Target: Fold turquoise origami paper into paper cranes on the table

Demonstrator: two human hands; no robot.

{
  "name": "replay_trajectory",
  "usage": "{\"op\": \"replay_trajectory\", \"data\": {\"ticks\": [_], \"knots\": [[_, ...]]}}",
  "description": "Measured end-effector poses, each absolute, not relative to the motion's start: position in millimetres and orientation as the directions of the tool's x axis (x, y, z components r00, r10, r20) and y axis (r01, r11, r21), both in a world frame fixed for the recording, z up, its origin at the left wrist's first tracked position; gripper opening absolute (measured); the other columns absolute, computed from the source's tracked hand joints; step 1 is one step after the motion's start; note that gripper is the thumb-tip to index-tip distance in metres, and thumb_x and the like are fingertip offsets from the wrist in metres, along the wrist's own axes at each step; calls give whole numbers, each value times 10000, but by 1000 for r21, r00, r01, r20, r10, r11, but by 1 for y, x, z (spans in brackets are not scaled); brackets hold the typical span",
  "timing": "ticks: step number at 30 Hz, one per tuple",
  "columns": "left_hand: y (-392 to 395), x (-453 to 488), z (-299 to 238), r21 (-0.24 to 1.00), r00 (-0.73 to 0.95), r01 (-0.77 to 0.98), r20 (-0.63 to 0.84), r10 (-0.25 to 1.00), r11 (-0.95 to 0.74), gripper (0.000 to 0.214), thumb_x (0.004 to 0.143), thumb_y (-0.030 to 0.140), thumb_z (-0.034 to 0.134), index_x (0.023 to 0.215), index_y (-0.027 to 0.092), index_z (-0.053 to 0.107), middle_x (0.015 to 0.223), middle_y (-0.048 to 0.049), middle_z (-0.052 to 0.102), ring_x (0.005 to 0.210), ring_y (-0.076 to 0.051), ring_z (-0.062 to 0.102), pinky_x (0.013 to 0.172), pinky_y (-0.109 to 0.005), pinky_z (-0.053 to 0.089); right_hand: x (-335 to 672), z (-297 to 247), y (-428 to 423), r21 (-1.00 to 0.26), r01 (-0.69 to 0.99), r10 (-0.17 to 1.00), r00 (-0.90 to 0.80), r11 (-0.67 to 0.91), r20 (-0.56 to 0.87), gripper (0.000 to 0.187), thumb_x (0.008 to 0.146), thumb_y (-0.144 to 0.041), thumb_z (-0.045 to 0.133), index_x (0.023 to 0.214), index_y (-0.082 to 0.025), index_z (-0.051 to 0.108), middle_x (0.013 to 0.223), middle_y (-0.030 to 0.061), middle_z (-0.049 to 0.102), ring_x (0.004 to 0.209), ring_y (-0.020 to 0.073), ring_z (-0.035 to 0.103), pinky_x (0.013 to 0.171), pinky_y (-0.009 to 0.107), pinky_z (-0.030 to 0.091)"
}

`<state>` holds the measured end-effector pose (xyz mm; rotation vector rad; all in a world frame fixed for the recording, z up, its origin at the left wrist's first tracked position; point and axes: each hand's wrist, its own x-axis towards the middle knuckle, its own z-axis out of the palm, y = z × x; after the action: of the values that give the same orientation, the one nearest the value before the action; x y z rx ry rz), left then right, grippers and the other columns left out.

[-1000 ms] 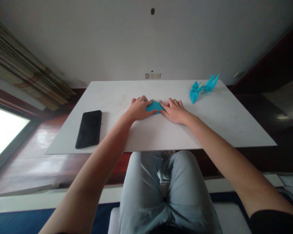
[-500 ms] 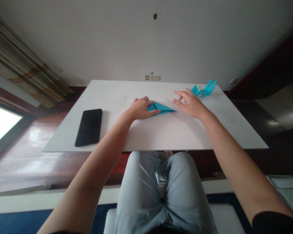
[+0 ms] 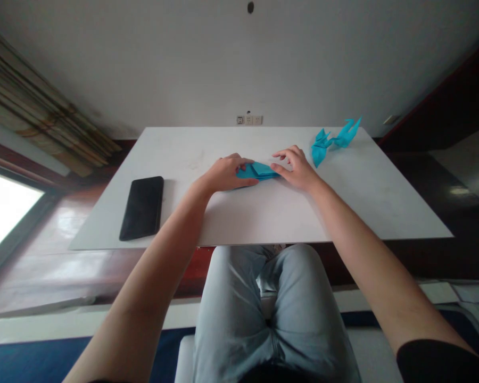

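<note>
A folded piece of blue paper [image 3: 260, 171] lies flat in the middle of the white table [image 3: 263, 213]. My left hand [image 3: 224, 174] rests on its left end, fingers curled and thumb pressing the paper down. My right hand [image 3: 296, 167] touches the paper's right tip with thumb and fingers, its other fingers loosely spread above the table.
Two finished blue origami figures [image 3: 335, 140] stand at the table's far right. A black phone [image 3: 142, 207] lies face down near the left edge. A wall socket [image 3: 249, 120] sits behind the table. My legs in light jeans are under the front edge.
My right hand lifted off the paper and swung out to the right, then came back to the paper's right tip. The left hand stayed pressed on the paper.
</note>
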<state>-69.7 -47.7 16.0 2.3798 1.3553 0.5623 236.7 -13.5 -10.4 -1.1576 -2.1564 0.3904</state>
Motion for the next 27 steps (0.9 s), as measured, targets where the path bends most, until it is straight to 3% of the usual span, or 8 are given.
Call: {"op": "replay_trajectory", "data": {"ticks": [3, 6, 11, 15, 18, 21, 24, 27], "knots": [[-48, -70, 16, 494, 463, 723, 171, 869, -483, 679, 960, 598, 799, 1539, 242, 798, 1270, -133, 807, 1105, -292, 754, 1044, -417, 591, 233, -10, -15, -538, 631, 828, -389, 559, 404, 1058, 873, -1145, 507, 1339, -237, 786, 1341, 186, 723, 1198, 373, 702, 1140, 568, 583], [-52, -67, 18, 449, 462, 744, 192, 866, -496, 630, 960, 443, 780, 1554, 231, 788, 1295, -140, 791, 1123, -297, 747, 1060, -430, 603, 231, -10, -17, -572, 610, 835, -373, 549, 404, 1144, 782, -1194, 539, 1310, -213, 797, 1326, 199, 744, 1138, 365, 725, 1118, 568, 592], [-62, -55, 22, 306, 455, 808, 219, 863, -504, 630, 939, 293, 754, 1566, 242, 790, 1554, -181, 687, 1443, -406, 645, 1254, -543, 560, 228, -8, -22, -657, 551, 856, -375, 515, 356, 1074, 753, -1141, 692, 1315, -231, 792, 1302, 171, 779, 1072, 337, 752, 1037, 542, 627], [-63, -48, 23, 294, 426, 838, 176, 887, -461, 640, 994, 187, 632, 1620, 252, 752, 1599, -169, 696, 1454, -388, 676, 1275, -538, 561, 224, -9, -23, -738, 478, 870, -380, 477, 316, 1063, 708, -1082, 816, 1352, -238, 768, 1287, 154, 794, 1033, 316, 753, 977, 518, 659], [-60, -45, 21, 365, 366, 833, 201, 909, -416, 633, 1062, 184, 524, 1659, 256, 723, 1630, -160, 704, 1456, -378, 699, 1268, -531, 566, 221, -7, -23, -766, 436, 874, -345, 471, 342, 1114, 682, -1070, 847, 1433, -257, 724, 1314, 144, 783, 1067, 316, 752, 1016, 522, 668], [-57, -39, 17, 518, 287, 761, 269, 919, -389, 643, 1111, 198, 427, 1704, 246, 672, 1621, -149, 730, 1459, -355, 713, 1296, -520, 548, 218, -3, -25, -753, 423, 863, -235, 505, 447, 1140, 784, -1068, 770, 1603, -290, 618, 1459, 155, 712, 1114, 299, 755, 1056, 491, 670], [-53, -33, 12, 644, 227, 649, 345, 911, -406, 655, 1102, 193, 417, 1711, 266, 647, 1613, -123, 748, 1510, -331, 692, 1352, -509, 505, 211, -1, -29, -729, 447, 850, -177, 519, 496, 1106, 894, -1045, 674, 1732, -345, 494, 1601, 157, 603, 1168, 292, 756, 1043, 457, 683], [-51, -29, 8, 717, 189, 551, 390, 901, -426, 632, 1084, 199, 445, 1672, 267, 666, 1647, -116, 734, 1573, -329, 655, 1396, -523, 463, 202, -5, -32, -720, 475, 859, -205, 507, 469, 1152, 883, -1007, 741, 1774, -343, 440, 1685, 186, 524, 1279, 350, 729, 1009, 483, 700]]}}
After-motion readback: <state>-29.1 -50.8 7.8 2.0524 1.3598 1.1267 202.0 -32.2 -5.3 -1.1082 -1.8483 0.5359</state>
